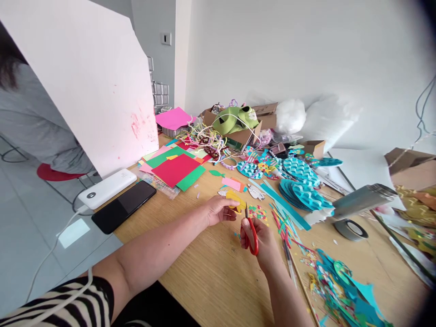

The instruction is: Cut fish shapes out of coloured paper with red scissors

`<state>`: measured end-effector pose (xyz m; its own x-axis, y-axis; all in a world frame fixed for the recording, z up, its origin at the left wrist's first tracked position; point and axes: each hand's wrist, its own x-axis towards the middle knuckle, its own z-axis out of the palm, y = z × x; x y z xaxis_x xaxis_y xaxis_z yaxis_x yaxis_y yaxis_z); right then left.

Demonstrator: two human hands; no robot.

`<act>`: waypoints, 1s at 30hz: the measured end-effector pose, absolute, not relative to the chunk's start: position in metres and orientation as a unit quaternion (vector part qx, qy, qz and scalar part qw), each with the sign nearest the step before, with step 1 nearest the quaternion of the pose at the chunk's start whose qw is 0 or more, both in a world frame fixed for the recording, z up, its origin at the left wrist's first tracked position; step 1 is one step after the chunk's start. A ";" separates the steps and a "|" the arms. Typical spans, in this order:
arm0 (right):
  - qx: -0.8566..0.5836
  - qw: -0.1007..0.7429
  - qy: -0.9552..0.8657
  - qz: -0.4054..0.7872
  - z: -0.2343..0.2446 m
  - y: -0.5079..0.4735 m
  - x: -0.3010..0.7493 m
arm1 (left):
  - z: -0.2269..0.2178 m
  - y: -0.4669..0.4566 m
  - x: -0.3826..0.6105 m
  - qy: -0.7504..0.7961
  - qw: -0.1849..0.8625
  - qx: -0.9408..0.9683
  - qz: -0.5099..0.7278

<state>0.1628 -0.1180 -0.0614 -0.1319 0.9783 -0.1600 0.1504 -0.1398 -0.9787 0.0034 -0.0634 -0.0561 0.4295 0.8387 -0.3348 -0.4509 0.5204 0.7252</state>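
- In the head view, my left grip (220, 211) has its thumb and fingers pressed together on the yellow paper (238, 198), which it holds above the bench (211, 268).
- My right grip (264, 240) is closed around the red handles of the scissors (255, 236); their blades point up and away from me.
- The blades are just beside the right edge of the yellow paper, but whether they touch it, I cannot tell.
- Near the scissors, small confetti (258, 211) of many colours lies on the bench.
- Beyond my grips there are a white fish (255, 191), a pink slip (231, 183) and, more to the left, a green fish (217, 173).
- Farther left, a red sheet (179, 170) lies over a green sheet (193, 178).
- At the left edge of the bench are a black phone (124, 206) and, just beside it, a white device (107, 187).
- On the right side I see thin strips (286, 227), a stack of blue discs (303, 195), a metal flask (364, 200) and, near the flask, a tape roll (350, 229).
- Closer to me on this side, teal scraps (363, 290) lie in a loose pile.
- At the left, a person (37, 113) in grey is partly hidden behind a white board (85, 81).
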 end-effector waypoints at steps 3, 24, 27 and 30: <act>-0.539 0.384 -0.532 0.528 -0.063 -0.118 0.162 | -0.057 -0.064 0.003 0.337 0.804 0.306 0.384; -0.525 0.372 -0.559 0.522 -0.051 -0.122 0.155 | -0.062 -0.063 0.005 0.353 0.770 0.340 0.410; -0.513 0.367 -0.563 0.535 -0.044 -0.124 0.154 | -0.063 -0.063 0.005 0.348 0.768 0.346 0.412; -0.512 0.364 -0.561 0.539 -0.040 -0.125 0.153 | -0.063 -0.064 0.005 0.350 0.765 0.347 0.414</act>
<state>0.1529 -0.1253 -0.0402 -0.2101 0.9671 -0.1436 0.1809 -0.1059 -0.9778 0.0051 -0.0637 -0.0630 0.4119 0.8770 -0.2474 -0.3909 0.4153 0.8214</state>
